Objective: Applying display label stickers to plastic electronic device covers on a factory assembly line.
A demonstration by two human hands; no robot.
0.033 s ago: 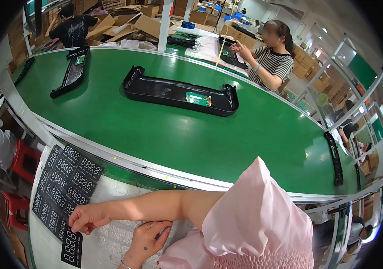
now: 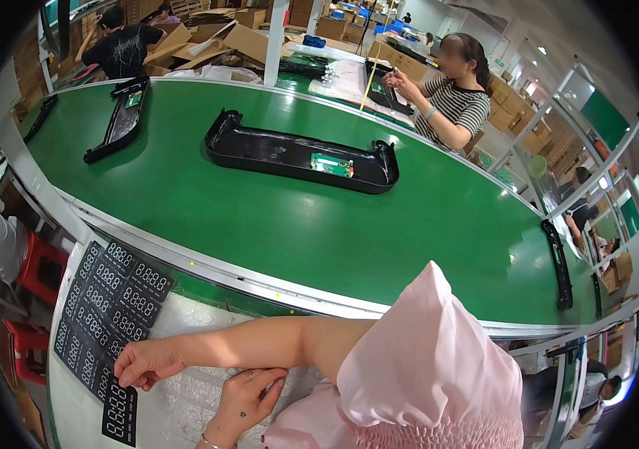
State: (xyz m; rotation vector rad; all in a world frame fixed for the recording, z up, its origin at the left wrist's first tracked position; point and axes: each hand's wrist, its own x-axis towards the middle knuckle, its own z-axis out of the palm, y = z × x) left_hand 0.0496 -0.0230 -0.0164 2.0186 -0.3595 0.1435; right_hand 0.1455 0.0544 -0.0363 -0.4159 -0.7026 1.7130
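Observation:
My right arm, in a pink sleeve, reaches across to the left. My right hand (image 2: 145, 365) is closed in a pinch at the upper end of a black display label (image 2: 119, 419) printed with pale digit segments. This label overlaps the lower corner of a sheet of similar black labels (image 2: 110, 303). Below my right forearm rests my left hand (image 2: 248, 396), its thumb apart from its loosely bent fingers, holding nothing that I can see. Clear plastic wrap (image 2: 192, 318) covers the worktop beneath both arms.
Beyond a metal rail (image 2: 259, 286) lies a green conveyor belt (image 2: 259, 224). It carries a long black housing (image 2: 259, 153) with a green circuit board (image 2: 332, 165), plus a second housing (image 2: 121, 123). A co-worker (image 2: 450, 97) in stripes is across it. Red stools (image 2: 42, 262) stand left.

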